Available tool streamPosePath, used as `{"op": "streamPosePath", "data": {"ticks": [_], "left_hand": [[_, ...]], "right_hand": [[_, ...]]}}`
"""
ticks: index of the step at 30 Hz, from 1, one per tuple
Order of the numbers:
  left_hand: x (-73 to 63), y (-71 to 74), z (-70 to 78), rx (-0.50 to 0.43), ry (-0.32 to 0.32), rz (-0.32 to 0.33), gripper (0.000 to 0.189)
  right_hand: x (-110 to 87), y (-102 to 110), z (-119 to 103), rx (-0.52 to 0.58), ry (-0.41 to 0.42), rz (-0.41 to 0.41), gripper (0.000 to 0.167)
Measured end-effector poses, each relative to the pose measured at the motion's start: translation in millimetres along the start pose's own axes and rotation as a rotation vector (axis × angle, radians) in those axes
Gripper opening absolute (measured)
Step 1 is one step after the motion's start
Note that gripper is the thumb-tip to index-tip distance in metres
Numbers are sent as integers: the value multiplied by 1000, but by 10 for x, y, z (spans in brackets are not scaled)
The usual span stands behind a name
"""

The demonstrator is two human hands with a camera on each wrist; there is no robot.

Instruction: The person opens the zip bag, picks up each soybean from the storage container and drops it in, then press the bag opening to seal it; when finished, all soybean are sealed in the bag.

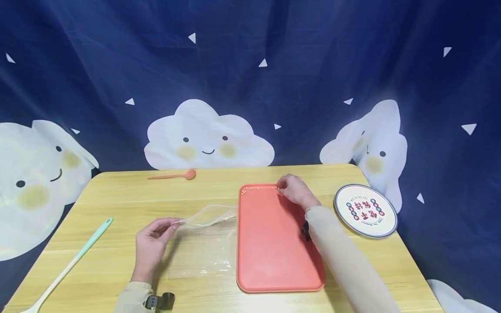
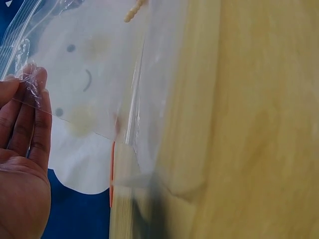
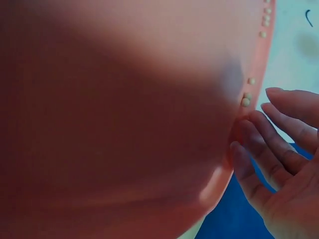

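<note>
Under the right hand (image 1: 296, 191): red tray (image 1: 270, 256); forearm (image 1: 344, 256) stretched forward, fingers (image 3: 262, 154) loosely spread at far rim. Right of the left hand (image 1: 150, 245): clear bag (image 1: 203, 256), edge pinched by thumb and fingers. Just left of right fingertips: small pale beads (image 3: 245, 102).

Along the table (image 1: 217, 184)'s far edge, room to pass lies between the orange spoon (image 1: 189, 174) and red tray (image 1: 270, 252); the clear bag (image 1: 203, 250) bars the tray's left edge, the right hand (image 1: 296, 191) its far-right corner.
</note>
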State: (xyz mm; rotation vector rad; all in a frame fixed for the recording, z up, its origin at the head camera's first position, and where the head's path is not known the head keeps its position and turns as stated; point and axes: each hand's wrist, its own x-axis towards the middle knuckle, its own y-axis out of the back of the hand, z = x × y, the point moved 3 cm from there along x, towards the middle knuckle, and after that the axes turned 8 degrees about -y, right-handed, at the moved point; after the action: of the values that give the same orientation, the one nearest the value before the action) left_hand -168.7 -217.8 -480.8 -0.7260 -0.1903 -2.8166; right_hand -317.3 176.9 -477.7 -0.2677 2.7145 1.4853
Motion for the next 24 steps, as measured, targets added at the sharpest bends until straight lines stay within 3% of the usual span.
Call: {"op": "streamPosePath", "data": {"ticks": [15,24], "left_hand": [[-18,8,15,3,1,0,14],[-24,3,-10,1,-4,-3,14]], "right_hand": [[171,-79,-28,-156,-20,-10,13],[165,-71,-28,-229,24,1,11]]}}
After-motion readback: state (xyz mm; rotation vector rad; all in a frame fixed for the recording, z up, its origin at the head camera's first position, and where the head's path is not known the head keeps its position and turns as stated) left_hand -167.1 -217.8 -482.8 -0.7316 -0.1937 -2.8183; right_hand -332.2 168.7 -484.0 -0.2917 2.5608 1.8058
